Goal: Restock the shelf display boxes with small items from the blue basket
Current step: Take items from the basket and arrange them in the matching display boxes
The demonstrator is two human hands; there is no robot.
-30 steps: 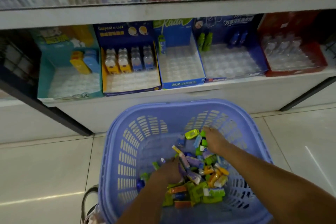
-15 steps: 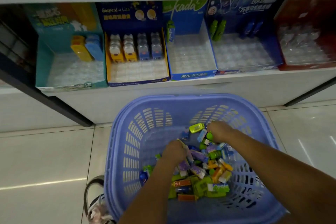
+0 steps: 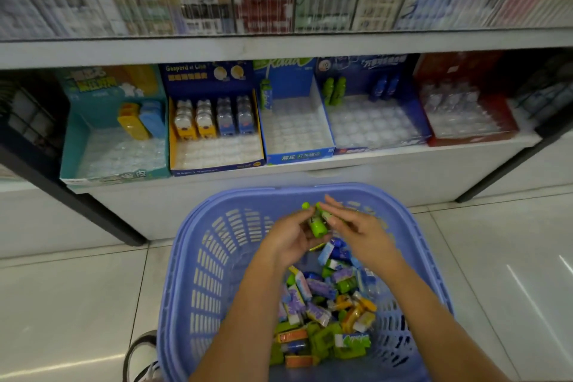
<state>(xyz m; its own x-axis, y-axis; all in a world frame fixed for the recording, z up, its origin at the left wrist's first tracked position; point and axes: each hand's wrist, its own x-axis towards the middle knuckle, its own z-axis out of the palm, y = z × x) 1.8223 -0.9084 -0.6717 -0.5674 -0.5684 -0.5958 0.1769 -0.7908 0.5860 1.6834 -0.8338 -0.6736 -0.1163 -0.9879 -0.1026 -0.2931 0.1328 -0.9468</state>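
A blue basket (image 3: pixel 198 270) stands on the floor with a heap of small coloured items (image 3: pixel 325 313) in it. Above the basket, my left hand (image 3: pixel 291 239) holds green items (image 3: pixel 316 220), and my right hand (image 3: pixel 356 229) touches the same green items with its fingers spread. On the low shelf ahead stand several display boxes: a teal box (image 3: pixel 74 146), a dark blue and yellow box (image 3: pixel 214 169), a light blue box (image 3: pixel 297 156), a wide blue box (image 3: pixel 421 127) and a red box (image 3: pixel 471 141). Their clear trays are mostly bare.
A white shelf board (image 3: pixel 279 49) above carries blurred packaged goods. Black frame legs (image 3: pixel 93 214) slant down at left and right. My shoe (image 3: pixel 142 360) shows at the basket's left, on a glossy tiled floor.
Both hands have risen out of the heap of items and now meet above the basket around green items. The view has tilted up, showing the upper shelf.
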